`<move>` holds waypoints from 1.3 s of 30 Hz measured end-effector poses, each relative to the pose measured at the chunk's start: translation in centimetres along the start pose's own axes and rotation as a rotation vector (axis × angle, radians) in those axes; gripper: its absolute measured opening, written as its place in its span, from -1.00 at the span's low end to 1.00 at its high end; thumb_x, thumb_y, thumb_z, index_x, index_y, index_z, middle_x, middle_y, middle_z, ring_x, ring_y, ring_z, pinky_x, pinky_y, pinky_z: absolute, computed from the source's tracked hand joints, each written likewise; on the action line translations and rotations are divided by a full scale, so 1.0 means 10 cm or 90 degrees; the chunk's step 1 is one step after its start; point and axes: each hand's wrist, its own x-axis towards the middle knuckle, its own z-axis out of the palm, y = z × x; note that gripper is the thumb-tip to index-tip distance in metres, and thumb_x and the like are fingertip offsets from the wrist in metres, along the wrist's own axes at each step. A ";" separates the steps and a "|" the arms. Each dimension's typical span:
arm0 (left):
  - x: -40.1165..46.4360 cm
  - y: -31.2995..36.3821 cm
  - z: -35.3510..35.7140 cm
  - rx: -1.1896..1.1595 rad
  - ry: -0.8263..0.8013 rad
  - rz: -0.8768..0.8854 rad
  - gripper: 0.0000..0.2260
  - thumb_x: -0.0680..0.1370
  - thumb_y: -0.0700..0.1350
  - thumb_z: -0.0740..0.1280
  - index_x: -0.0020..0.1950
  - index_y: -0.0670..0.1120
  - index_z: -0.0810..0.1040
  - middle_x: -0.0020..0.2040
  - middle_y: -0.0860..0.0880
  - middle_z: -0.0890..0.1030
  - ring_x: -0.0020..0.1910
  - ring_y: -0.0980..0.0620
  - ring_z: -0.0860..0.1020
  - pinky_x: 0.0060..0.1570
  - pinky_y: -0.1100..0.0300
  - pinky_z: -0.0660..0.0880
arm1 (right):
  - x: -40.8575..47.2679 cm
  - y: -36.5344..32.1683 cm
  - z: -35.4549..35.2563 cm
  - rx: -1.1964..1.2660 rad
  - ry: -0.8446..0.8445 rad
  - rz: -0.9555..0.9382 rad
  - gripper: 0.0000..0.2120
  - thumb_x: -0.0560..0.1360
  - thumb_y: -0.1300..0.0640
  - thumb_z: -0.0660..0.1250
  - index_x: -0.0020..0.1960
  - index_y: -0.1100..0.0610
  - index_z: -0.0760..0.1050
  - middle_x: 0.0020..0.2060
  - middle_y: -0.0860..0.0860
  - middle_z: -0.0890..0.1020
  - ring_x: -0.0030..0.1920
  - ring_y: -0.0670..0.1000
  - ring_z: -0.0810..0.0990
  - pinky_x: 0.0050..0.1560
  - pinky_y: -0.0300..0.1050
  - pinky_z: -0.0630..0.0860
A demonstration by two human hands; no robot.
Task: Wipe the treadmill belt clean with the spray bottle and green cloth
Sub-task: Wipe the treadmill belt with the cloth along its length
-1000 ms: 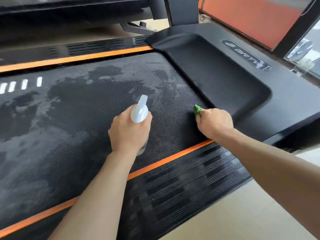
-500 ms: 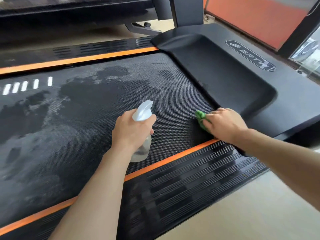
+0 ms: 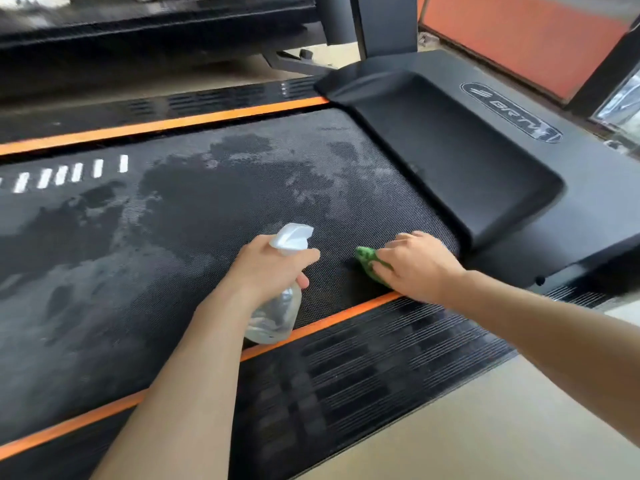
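The black treadmill belt runs across the view, blotched with dark wet patches and paler dry ones. My left hand grips a clear spray bottle by its neck, the white nozzle pointing away over the belt. My right hand presses a crumpled green cloth flat onto the belt near its front right corner, close to the near orange stripe. Most of the cloth is hidden under my fingers.
A black motor cover rises at the belt's right end. Orange stripes and ribbed black side rails border the belt. Beige floor lies at the lower right. Another treadmill stands behind, and an orange panel at the upper right.
My right hand has slid the green cloth back towards the near orange stripe. My left hand has tilted the bottle, so more of its clear body shows below my fist.
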 end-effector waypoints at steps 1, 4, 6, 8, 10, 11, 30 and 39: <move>-0.01 -0.02 -0.03 0.003 -0.003 -0.002 -0.73 0.52 0.16 0.44 -0.10 -0.04 0.70 -0.21 0.05 0.77 0.03 0.05 0.64 0.06 0.09 0.49 | -0.05 0.25 -0.01 -0.051 -0.045 0.077 -0.35 0.59 -0.23 -0.25 -0.14 0.02 0.56 -0.21 -0.04 0.67 -0.07 0.13 0.64 -0.03 -0.03 0.55; -0.08 -0.05 -0.12 0.008 0.001 -0.017 -0.68 0.49 0.18 0.45 -0.01 -0.07 0.66 -0.04 -0.07 0.75 0.07 -0.04 0.69 0.07 0.06 0.52 | -0.04 0.48 0.07 -0.060 -0.060 0.245 -0.44 0.63 -0.18 -0.11 -0.14 0.05 0.57 -0.12 0.04 0.69 0.00 0.16 0.62 -0.01 -0.05 0.50; -0.12 -0.06 -0.14 0.014 0.008 -0.016 -0.66 0.50 0.13 0.45 -0.01 -0.15 0.65 -0.04 -0.08 0.74 0.04 -0.04 0.72 0.00 0.10 0.51 | 0.00 0.37 0.12 -0.038 -0.041 0.290 -0.52 0.64 -0.12 -0.02 -0.17 0.06 0.57 -0.11 0.08 0.68 0.03 0.17 0.60 0.01 -0.04 0.44; -0.14 -0.05 -0.14 0.012 0.017 -0.022 -0.70 0.50 0.10 0.47 -0.14 -0.15 0.68 -0.11 -0.02 0.73 -0.08 0.00 0.75 -0.10 0.16 0.53 | -0.04 0.33 0.14 -0.007 -0.030 0.293 -0.55 0.65 -0.13 -0.02 -0.26 0.04 0.46 -0.16 0.08 0.67 0.01 0.17 0.59 0.00 -0.04 0.42; -0.16 -0.05 -0.14 0.005 0.025 -0.022 -0.71 0.46 0.10 0.47 -0.34 -0.07 0.68 -0.20 -0.01 0.74 -0.10 -0.03 0.75 0.06 0.08 0.61 | -0.08 0.36 0.15 -0.012 -0.023 0.275 -0.54 0.65 -0.15 -0.04 -0.29 0.02 0.38 -0.20 0.04 0.66 -0.03 0.15 0.59 -0.05 -0.05 0.41; -0.16 -0.05 -0.14 0.007 0.026 -0.021 -0.69 0.43 0.12 0.47 -0.39 -0.06 0.68 -0.20 -0.02 0.75 -0.07 -0.06 0.74 0.15 -0.01 0.61 | -0.07 0.36 0.14 -0.028 -0.029 0.277 -0.54 0.65 -0.16 -0.05 -0.29 0.02 0.39 -0.21 0.03 0.66 -0.03 0.14 0.59 -0.06 -0.05 0.40; -0.18 -0.04 -0.14 0.032 -0.011 -0.013 -0.73 0.44 0.12 0.48 -0.23 -0.10 0.70 -0.25 0.05 0.74 -0.04 -0.03 0.74 0.18 -0.02 0.60 | 0.19 0.11 0.12 0.098 -0.006 0.454 -0.52 0.63 -0.11 -0.01 -0.08 0.13 0.59 -0.06 0.17 0.67 0.03 0.24 0.61 0.03 0.02 0.49; -0.12 -0.19 -0.26 -0.020 0.222 -0.022 -0.76 0.43 0.18 0.40 -0.16 0.01 0.64 -0.32 0.11 0.73 -0.04 -0.06 0.66 0.15 -0.06 0.60 | 0.69 -1.29 -0.18 0.095 0.051 0.087 -0.61 0.63 -0.05 0.06 -0.06 0.09 0.60 -0.10 0.06 0.69 -0.01 0.17 0.60 -0.03 0.00 0.42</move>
